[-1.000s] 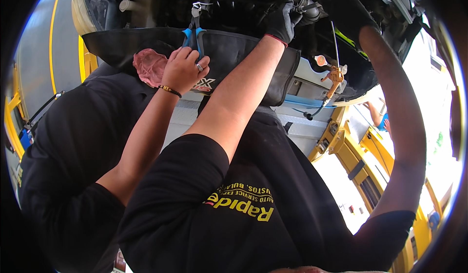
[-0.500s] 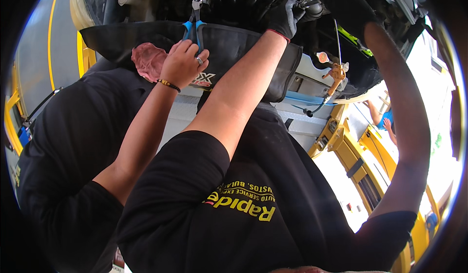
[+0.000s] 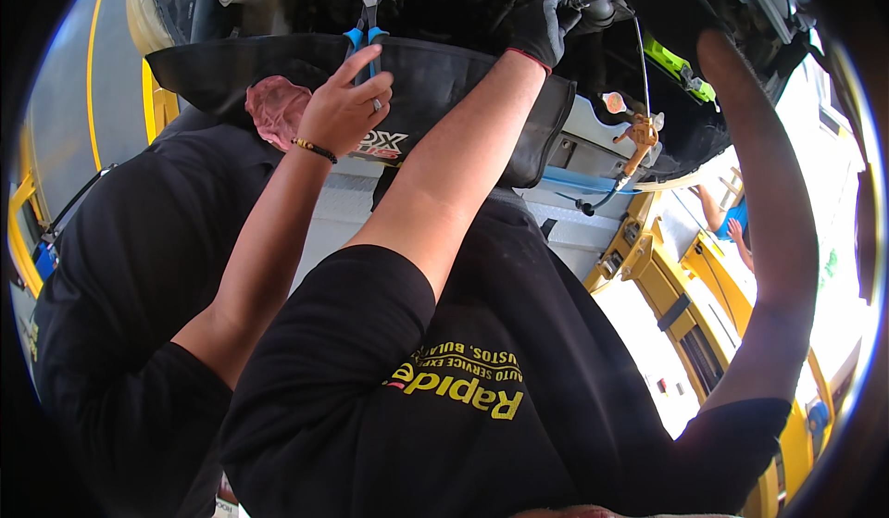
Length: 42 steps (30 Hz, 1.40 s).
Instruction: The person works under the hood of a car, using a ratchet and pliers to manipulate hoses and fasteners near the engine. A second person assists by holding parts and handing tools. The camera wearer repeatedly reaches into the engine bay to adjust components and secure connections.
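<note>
Head view: the gloved left hand point(image 3: 540, 32) is curling just left of one cylindrical metal part point(image 3: 602, 7); the gloved right hand point(image 3: 669, 7) is reaching beyond it. Whether either is gripping anything, one cannot tell. Left of both, one co-worker's hand point(image 3: 344, 109) is holding one pair of blue-handled pliers point(image 3: 371, 11).

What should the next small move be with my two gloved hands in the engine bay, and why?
I'd probably ease the right hand back slightly until its fingers show: it sits in deep shadow, so its grip can't be judged, whereas the left hand is plainly visible beside the rounded grey part.
</note>
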### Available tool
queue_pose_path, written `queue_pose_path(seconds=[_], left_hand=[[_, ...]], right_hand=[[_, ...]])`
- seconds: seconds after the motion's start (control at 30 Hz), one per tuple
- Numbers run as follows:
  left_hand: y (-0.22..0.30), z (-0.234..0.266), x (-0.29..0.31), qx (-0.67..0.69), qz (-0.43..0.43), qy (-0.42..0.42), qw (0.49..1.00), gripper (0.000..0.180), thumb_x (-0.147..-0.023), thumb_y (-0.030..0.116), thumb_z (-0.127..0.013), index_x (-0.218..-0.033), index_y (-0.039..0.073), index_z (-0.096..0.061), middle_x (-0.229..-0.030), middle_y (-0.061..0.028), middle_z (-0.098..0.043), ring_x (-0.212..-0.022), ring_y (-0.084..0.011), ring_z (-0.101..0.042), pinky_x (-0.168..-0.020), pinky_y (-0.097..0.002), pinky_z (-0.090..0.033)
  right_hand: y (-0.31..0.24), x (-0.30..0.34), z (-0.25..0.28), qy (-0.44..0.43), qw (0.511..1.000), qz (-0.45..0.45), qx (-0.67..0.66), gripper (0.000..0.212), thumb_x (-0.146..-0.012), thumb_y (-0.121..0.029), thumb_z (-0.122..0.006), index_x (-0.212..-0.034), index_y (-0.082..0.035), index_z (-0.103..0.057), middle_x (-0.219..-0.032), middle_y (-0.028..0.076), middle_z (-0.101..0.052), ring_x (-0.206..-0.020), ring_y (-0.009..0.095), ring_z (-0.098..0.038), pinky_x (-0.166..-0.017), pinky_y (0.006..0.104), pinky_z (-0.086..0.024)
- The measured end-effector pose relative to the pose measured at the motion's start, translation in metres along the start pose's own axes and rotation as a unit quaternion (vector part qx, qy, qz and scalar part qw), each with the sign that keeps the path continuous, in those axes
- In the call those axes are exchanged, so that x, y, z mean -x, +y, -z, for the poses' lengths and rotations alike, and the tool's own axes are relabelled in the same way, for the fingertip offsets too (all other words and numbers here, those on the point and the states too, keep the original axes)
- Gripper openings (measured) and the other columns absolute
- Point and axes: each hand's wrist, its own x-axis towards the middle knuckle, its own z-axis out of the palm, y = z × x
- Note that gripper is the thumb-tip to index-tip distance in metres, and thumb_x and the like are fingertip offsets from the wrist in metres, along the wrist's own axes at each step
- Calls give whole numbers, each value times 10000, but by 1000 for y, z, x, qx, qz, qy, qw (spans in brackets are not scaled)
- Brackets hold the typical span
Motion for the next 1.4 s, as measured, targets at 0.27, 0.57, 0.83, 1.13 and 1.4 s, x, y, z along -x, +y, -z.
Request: queue_pose_path(seconds=[0.27,0.57,0.83,1.13,1.4], left_hand=[[-14,23,-2,-331,-211,-63,917,239,-1046,237,-611,-1251,122,-655,-1207,-46,-660,-1089,-159,-653,-897,-319,-605],[19,-25,19,41,64,-149,986,233,-1050,290,-583,-1100,102,-712,-1055,-79,-738,-952,-212,-711,-874,-388,-604],[13,-14,6,37,55,-67,996,236,-1040,305,-612,-1124,107,-710,-1102,-71,-727,-1017,-186,-687,-921,-353,-581],[5,-3,-4,37,35,24,998,224,-1026,246,-580,-1171,126,-702,-1121,-80,-746,-1018,-208,-717,-832,-372,-596],[30,-11,17,-41,66,11,997,275,-953,393,-693,-1189,259,-645,-1191,3,-634,-1071,-208,-603,-942,-467,-521]], right_hand=[[-4,-2,37,-149,972,164,73,300,-960,-201,-605,-1239,-101,-649,-1049,189,-669,-996,369,-688,-907,475,-548],[-4,8,14,-138,988,-27,-59,262,-968,-226,-599,-1178,-77,-646,-1071,196,-688,-1036,384,-681,-928,474,-538],[-37,8,36,-53,987,-100,-114,299,-975,-248,-586,-1159,-21,-649,-1076,240,-700,-1036,407,-685,-938,500,-534],[-2,3,11,-96,986,91,101,210,-946,-194,-589,-1051,-63,-716,-1124,189,-688,-990,355,-703,-864,460,-581],[-6,48,91,-100,940,-247,-212,262,-941,-156,-648,-1199,-159,-694,-1249,130,-637,-1122,306,-645,-933,430,-527]])
